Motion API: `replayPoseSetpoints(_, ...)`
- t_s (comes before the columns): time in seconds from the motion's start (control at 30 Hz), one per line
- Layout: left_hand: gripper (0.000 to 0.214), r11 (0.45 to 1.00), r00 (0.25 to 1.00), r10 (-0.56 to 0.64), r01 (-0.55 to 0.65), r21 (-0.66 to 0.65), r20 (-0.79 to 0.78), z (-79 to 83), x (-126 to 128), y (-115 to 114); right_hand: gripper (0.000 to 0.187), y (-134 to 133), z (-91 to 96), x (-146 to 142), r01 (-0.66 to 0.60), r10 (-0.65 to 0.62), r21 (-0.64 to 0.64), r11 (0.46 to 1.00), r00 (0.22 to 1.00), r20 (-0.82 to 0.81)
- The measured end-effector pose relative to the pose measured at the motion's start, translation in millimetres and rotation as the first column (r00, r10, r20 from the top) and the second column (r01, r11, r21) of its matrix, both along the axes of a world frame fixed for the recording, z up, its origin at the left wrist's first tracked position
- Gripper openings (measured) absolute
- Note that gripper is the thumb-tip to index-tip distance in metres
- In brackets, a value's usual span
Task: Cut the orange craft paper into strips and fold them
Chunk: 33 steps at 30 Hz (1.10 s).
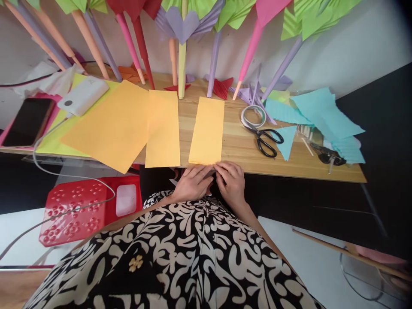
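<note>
A narrow strip of yellow-orange paper [207, 131] lies on the wooden table, its near end folded in a thin band at the table's front edge. My left hand [192, 183] pinches that near end with curled fingers. Beside it, the fingers of my right hand [231, 182] press on the same folded edge, toward its right corner. Both thumbs are close together below the fold, and the exact grip under the paper is hidden. Left of the strip lies another orange paper piece [163, 137], partly over a larger orange sheet [111, 122].
Black scissors [266, 140] and a tape roll [253, 116] lie to the right, near torn turquoise paper [325, 113]. A white power bank [84, 95] and a phone [28, 121] are at the left. Paper flowers [183, 21] lean along the wall. A red stool [75, 210] stands below.
</note>
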<state>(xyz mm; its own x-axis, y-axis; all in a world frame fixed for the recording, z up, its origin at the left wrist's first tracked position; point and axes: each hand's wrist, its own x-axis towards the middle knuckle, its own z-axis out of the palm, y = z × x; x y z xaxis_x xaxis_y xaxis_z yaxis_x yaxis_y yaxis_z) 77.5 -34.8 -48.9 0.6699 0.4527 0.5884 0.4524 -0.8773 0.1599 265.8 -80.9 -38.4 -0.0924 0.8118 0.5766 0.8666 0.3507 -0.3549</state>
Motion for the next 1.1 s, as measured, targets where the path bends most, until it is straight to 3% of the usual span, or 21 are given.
replayPoseSetpoints(0.17, 0.019, 0.995, 0.992, 0.092, -0.095, 0.034, 0.080, 6.1, -11.4, -0.5, 0.035, 1.6, -4.6, -1.8, 0.020, -0.020, 0.037, 0.999, 1.000, -0.011)
replayPoseSetpoints(0.43, 0.017, 0.976, 0.975, 0.214, -0.215, 0.013, 0.062, 17.1, -24.6, -2.4, 0.037, 2.6, -7.8, -2.5, 0.039, -0.038, 0.047, 0.998, 0.999, -0.011)
replayPoseSetpoints(0.57, 0.017, 0.973, 0.971, 0.230, -0.232, 0.020, 0.071, 17.0, -29.6, -2.7, 0.037, 3.7, -9.3, -3.6, 0.041, -0.040, 0.051, 0.998, 0.999, -0.023)
replayPoseSetpoints(0.77, 0.017, 0.959, 0.958, 0.279, -0.275, -0.070, 0.067, 11.4, -34.4, -5.7, 0.032, 2.9, -7.9, -4.5, 0.062, -0.061, 0.059, 0.996, 0.998, -0.018)
replayPoseSetpoints(0.93, 0.015, 0.963, 0.963, 0.268, -0.267, -0.035, 0.031, 12.7, -34.9, -4.9, 0.031, 2.7, 5.5, -12.7, 0.064, -0.064, -0.029, 0.998, 0.998, 0.020)
replayPoseSetpoints(1.1, 0.016, 0.967, 0.968, 0.251, -0.250, -0.050, 0.012, 12.4, -35.2, -5.2, 0.037, 12.3, 13.5, -35.3, -0.026, 0.042, -0.114, 0.993, 0.990, 0.136)
